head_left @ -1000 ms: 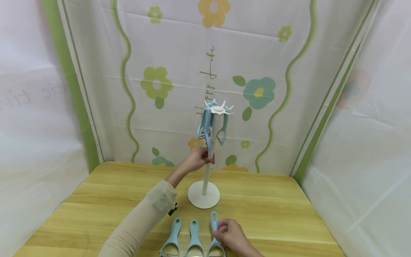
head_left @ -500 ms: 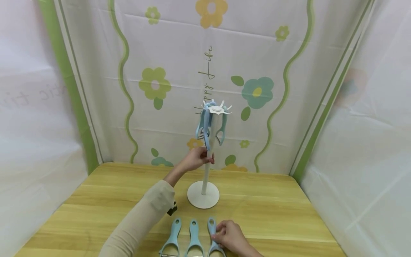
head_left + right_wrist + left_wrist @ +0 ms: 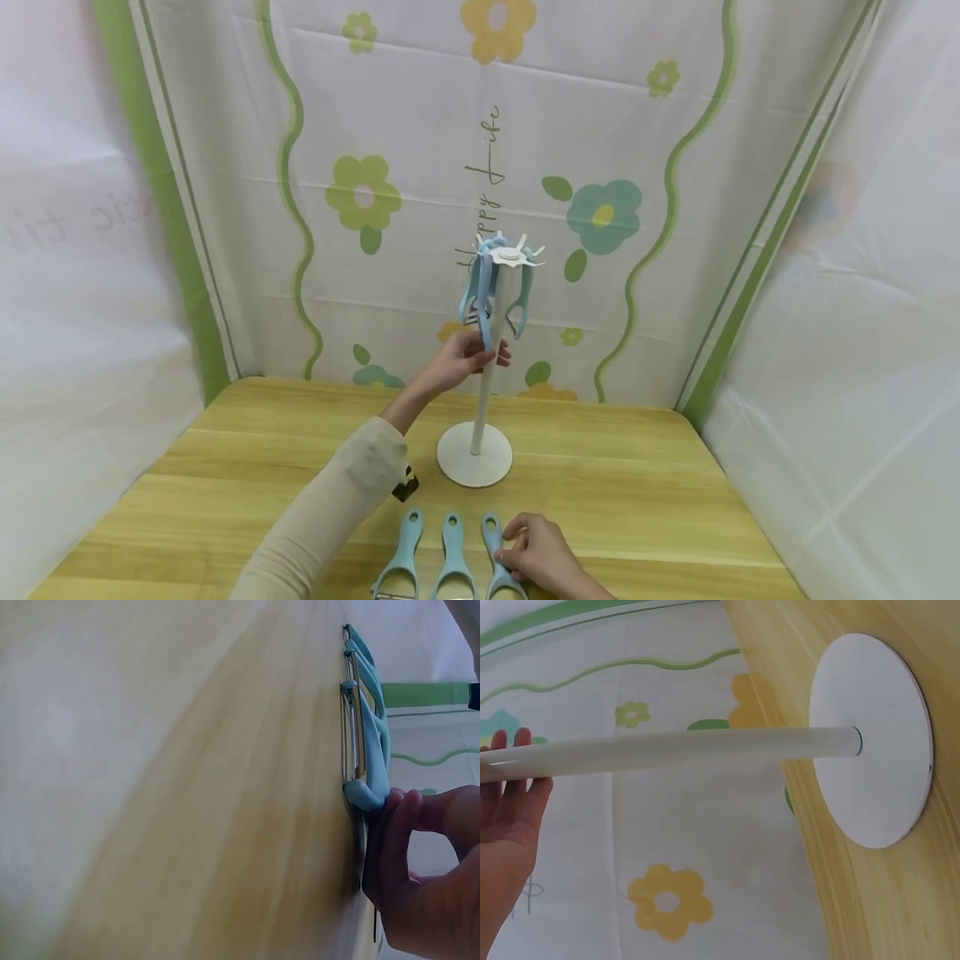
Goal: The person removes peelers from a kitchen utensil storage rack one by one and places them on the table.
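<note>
In the head view a white stand (image 3: 483,417) with a round base and a crown of hooks stands upright on the table. Several blue and teal peelers (image 3: 485,292) hang from its hooks. My left hand (image 3: 461,358) holds the pole just below them, thumb in front and fingers behind; the left wrist view shows those fingers (image 3: 521,795) around the pole. At the front, three peelers lie side by side: a left peeler (image 3: 407,542), a middle peeler (image 3: 453,546) and a blue right peeler (image 3: 492,533). My right hand (image 3: 543,554) pinches the right one's handle from its right side.
The wooden table (image 3: 637,500) ends at a patterned curtain (image 3: 420,108) behind the stand. White side curtains (image 3: 847,350) flank it. A small black object (image 3: 406,485) shows beside the left sleeve (image 3: 330,508).
The right peeler's handle end has come down and tilted left, with my right hand still at it. My left hand has slid slightly up the pole, its fingers reaching further past it.
</note>
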The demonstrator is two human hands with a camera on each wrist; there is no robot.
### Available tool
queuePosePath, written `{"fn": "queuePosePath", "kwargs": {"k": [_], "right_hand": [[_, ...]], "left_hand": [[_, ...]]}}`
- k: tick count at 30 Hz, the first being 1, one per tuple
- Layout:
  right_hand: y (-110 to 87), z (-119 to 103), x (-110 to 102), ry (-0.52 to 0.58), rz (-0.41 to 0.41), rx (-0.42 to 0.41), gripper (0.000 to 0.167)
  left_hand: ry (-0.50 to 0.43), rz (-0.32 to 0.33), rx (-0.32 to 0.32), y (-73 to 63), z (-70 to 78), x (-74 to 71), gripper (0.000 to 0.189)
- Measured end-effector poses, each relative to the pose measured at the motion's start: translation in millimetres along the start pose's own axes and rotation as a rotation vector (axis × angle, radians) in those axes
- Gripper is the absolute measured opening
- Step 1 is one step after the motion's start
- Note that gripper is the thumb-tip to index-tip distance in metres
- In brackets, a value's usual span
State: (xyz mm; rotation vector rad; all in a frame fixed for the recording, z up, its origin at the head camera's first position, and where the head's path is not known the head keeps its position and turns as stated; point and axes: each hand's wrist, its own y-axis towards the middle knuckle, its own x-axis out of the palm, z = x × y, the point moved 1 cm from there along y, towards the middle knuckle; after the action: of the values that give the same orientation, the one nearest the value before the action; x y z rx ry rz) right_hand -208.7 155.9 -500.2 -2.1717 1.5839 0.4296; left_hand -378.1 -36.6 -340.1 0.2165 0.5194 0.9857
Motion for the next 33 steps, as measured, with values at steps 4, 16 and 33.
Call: {"fn": "queuePosePath", "kwargs": {"k": [4, 16, 33], "right_hand": [[-0.4, 0.4, -1.4, 0.002, -0.004, 0.003, 0.022], [-2.4, -3.1, -8.5, 0.018, -0.013, -0.019, 0.016], [1.5, -15.6, -24.7, -0.045, -0.005, -0.128, 0.024]], "left_hand": [[-0.060, -0.012, 0.015, 2.6, 1.8, -0.9, 0.031], [-0.130, 0.014, -0.027, 7.8, 4.4, -3.0, 0.024], [-0.026, 0.268, -0.123, 9.1, 11.3, -3.8, 0.019]]}}
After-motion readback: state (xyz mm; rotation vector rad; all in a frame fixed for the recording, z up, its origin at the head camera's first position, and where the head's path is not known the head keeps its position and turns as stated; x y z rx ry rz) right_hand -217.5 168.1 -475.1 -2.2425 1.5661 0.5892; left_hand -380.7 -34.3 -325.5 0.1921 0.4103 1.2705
